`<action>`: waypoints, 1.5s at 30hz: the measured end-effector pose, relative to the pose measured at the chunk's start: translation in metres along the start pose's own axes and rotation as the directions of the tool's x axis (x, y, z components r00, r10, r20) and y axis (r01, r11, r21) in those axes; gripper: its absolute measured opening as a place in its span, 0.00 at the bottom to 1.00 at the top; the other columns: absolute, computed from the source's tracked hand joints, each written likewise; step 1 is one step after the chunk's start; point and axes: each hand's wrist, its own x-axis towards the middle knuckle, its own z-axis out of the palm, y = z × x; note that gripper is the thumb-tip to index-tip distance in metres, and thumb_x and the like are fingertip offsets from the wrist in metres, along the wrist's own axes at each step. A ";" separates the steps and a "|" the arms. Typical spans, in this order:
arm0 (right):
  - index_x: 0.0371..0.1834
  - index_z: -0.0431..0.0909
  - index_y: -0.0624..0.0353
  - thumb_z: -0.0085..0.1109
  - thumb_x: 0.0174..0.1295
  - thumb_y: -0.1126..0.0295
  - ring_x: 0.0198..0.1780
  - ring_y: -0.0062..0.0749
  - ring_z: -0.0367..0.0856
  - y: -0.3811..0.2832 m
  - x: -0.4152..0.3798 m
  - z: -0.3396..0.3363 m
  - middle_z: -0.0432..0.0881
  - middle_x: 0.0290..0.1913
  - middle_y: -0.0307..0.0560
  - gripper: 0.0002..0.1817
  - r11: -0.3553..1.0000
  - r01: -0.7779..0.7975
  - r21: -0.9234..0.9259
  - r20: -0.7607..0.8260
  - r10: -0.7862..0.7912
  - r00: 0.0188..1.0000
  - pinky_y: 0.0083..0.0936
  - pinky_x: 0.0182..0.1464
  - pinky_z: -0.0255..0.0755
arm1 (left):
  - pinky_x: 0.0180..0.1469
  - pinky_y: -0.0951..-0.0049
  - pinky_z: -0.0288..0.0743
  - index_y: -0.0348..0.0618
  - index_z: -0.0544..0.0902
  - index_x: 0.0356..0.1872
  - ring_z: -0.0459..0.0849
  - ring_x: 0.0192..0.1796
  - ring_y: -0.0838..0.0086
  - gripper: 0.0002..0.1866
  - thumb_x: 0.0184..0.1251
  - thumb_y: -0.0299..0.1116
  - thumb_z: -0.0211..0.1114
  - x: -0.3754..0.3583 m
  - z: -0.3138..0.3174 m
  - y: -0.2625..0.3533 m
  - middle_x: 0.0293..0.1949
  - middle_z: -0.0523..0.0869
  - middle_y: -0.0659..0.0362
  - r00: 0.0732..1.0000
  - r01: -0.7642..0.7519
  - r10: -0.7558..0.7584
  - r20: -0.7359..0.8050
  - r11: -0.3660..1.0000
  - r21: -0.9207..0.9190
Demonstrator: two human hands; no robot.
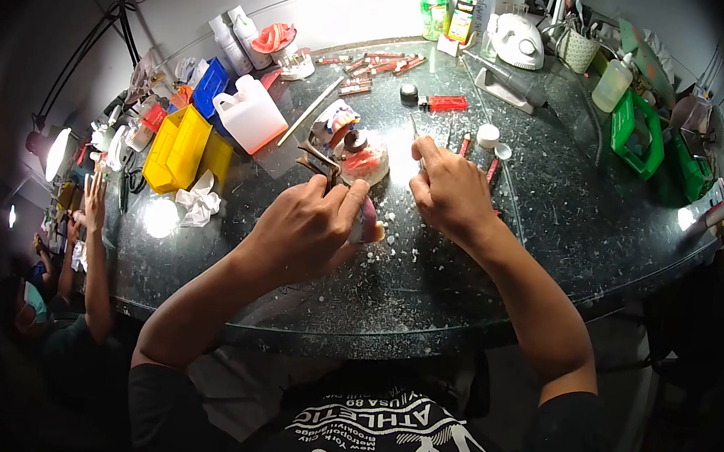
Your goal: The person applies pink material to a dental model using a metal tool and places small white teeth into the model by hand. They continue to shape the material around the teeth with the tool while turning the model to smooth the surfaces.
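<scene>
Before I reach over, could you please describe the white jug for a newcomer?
On the dark worktop, find the yellow bin at the left. The white jug is just beyond it to the right. Its handle and reddish bottom set it apart from the neighboring blue bin.

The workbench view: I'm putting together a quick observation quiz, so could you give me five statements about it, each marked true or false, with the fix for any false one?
1. The right hand holds a thin tool. True.

2. The red lighter is in the right hand. False: it lies on the benchtop, beyond that hand.

3. The left hand is empty. False: it holds a dental model, partly hidden by the fingers.

4. Crumpled white tissue lies near the yellow bin. True.

5. The green bins are on the left side of the bench. False: they are on the right side.
</scene>
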 end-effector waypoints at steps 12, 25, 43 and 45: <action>0.37 0.82 0.64 0.48 0.60 0.70 0.33 0.46 0.83 0.005 0.008 -0.008 0.81 0.37 0.60 0.13 0.933 0.103 0.345 -0.142 -0.057 0.988 0.36 0.39 0.76 | 0.39 0.69 0.77 0.33 0.75 0.54 0.83 0.34 0.61 0.33 0.47 0.40 0.75 -0.009 -0.009 -0.019 0.35 0.84 0.50 0.989 0.081 -0.105 -0.105 0.974 -0.212; 0.45 0.78 0.60 0.50 0.70 0.63 0.20 0.11 0.66 -0.021 0.034 -0.042 0.77 0.24 0.38 0.13 0.693 0.169 0.701 -0.306 0.079 0.949 0.11 0.23 0.57 | 0.49 0.72 0.77 0.39 0.73 0.59 0.83 0.45 0.74 0.24 0.75 0.48 0.47 -0.049 0.035 -0.121 0.47 0.82 0.55 0.693 -0.282 -0.720 0.038 -0.319 -0.905; 0.46 0.79 0.65 0.53 0.66 0.71 0.24 0.18 0.74 0.003 0.030 -0.005 0.85 0.33 0.52 0.11 0.618 0.086 0.781 -0.206 0.126 0.970 0.15 0.26 0.67 | 0.62 0.64 0.73 0.40 0.68 0.62 0.76 0.59 0.68 0.27 0.61 0.23 0.66 -0.035 0.134 -0.196 0.59 0.73 0.52 0.898 -0.245 -0.326 -0.296 0.188 -0.951; 0.46 0.79 0.66 0.53 0.66 0.71 0.24 0.19 0.74 0.002 0.030 -0.003 0.85 0.33 0.52 0.11 0.616 0.099 0.782 -0.224 0.130 0.966 0.15 0.27 0.67 | 0.62 0.63 0.73 0.40 0.68 0.62 0.76 0.59 0.68 0.27 0.61 0.23 0.66 -0.037 0.136 -0.198 0.59 0.73 0.53 0.898 -0.258 -0.305 -0.316 0.216 -0.942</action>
